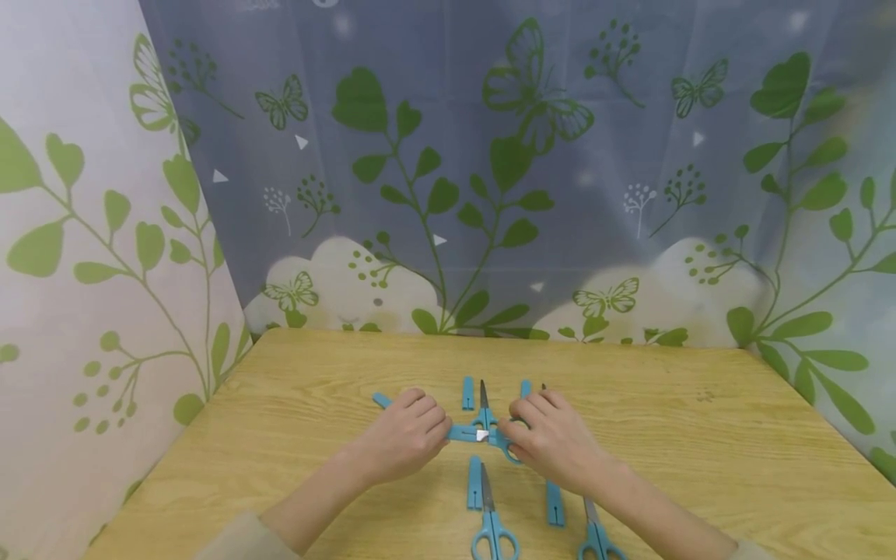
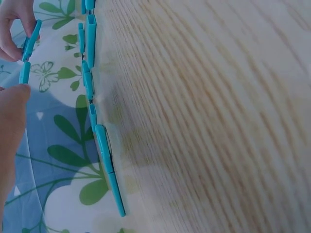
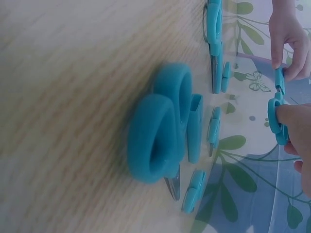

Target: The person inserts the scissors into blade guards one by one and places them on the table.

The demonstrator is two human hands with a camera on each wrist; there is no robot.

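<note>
Over the table, my left hand (image 1: 407, 437) pinches a blue blade cover (image 1: 462, 432). My right hand (image 1: 554, 435) grips the blue-handled scissors (image 1: 505, 446) by the finger loops, also seen in the right wrist view as the scissors' handle (image 3: 275, 119). The blades point left into the cover, with a short strip of bare metal showing between cover and handle. Behind them lie another pair of scissors (image 1: 484, 395) and its separate cover (image 1: 467, 393). Past my left hand shows the end of a blue piece (image 1: 381, 400), the rest hidden by the hand.
Nearer me on the wooden table (image 1: 315, 373) lie scissors (image 1: 491, 521) beside a cover (image 1: 475, 482), and more scissors (image 1: 593, 533) beside another cover (image 1: 554, 504). Behind my right hand a further cover (image 1: 526, 386) peeks out. A patterned cloth (image 1: 448, 194) hangs at the back.
</note>
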